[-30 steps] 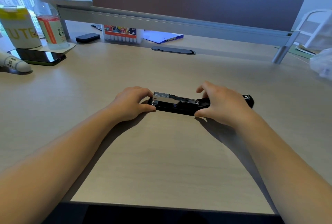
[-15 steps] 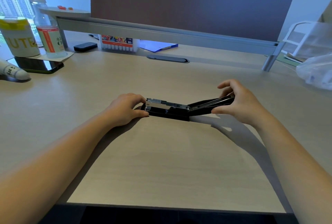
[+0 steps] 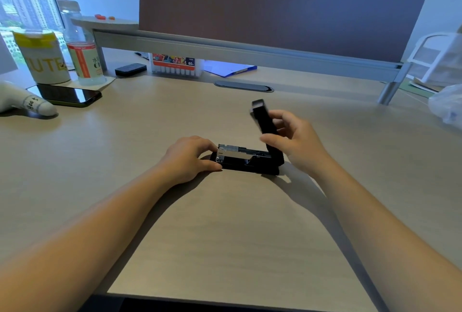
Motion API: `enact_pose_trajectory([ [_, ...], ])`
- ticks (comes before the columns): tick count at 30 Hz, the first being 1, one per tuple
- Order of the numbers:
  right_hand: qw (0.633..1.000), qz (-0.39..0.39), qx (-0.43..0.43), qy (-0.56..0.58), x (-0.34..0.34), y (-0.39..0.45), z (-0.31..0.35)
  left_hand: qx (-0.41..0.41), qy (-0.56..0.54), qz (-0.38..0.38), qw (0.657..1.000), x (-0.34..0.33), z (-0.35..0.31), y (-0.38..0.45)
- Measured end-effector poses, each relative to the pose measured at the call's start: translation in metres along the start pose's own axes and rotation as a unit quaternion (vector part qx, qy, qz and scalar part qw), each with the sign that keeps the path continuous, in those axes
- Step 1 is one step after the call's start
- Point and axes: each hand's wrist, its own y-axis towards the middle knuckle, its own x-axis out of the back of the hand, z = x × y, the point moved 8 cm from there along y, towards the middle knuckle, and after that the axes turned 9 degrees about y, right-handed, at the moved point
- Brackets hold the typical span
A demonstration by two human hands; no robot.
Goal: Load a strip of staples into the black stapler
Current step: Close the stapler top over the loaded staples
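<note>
A black stapler (image 3: 246, 161) lies on a light wooden desk (image 3: 225, 236), its top arm (image 3: 265, 124) swung up nearly upright and the metal staple channel (image 3: 235, 153) exposed. The left hand (image 3: 190, 159) pinches the stapler's left end with fingers and thumb. The right hand (image 3: 297, 141), right of the stapler, grips the raised arm between thumb and fingers. The channel's contents appear unclear. A phone (image 3: 67, 94) lies well left of the stapler.
</note>
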Motion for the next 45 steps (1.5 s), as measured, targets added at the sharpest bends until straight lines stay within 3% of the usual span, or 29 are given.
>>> enact_pose_trajectory([
  [6, 0.983, 0.065, 0.035, -0.168, -0.033, 0.007, -0.007, 0.002, -0.015, -0.019, 1.000, -0.001, 0.004, 0.004],
  [13, 0.972, 0.084, 0.012, -0.221, -0.038, 0.006, -0.013, -0.007, -0.011, -0.023, 1.000, -0.002, 0.003, 0.003],
  [17, 0.973, 0.076, -0.027, -0.218, -0.025, -0.006, -0.023, -0.018, -0.089, -0.031, 0.995, 0.005, 0.000, -0.004],
  [24, 0.976, 0.039, -0.070, -0.200, -0.002, -0.025, -0.043, -0.098, -0.040, -0.045, 0.993, 0.007, -0.013, -0.012],
  [33, 0.981, 0.021, -0.067, -0.179, -0.001, -0.029, -0.042, -0.072, -0.092, -0.044, 0.992, 0.004, -0.006, -0.010],
  [45, 0.977, 0.028, -0.074, -0.196, 0.002, -0.031, -0.042, -0.010, 0.019, -0.034, 0.999, -0.003, 0.010, 0.004],
])
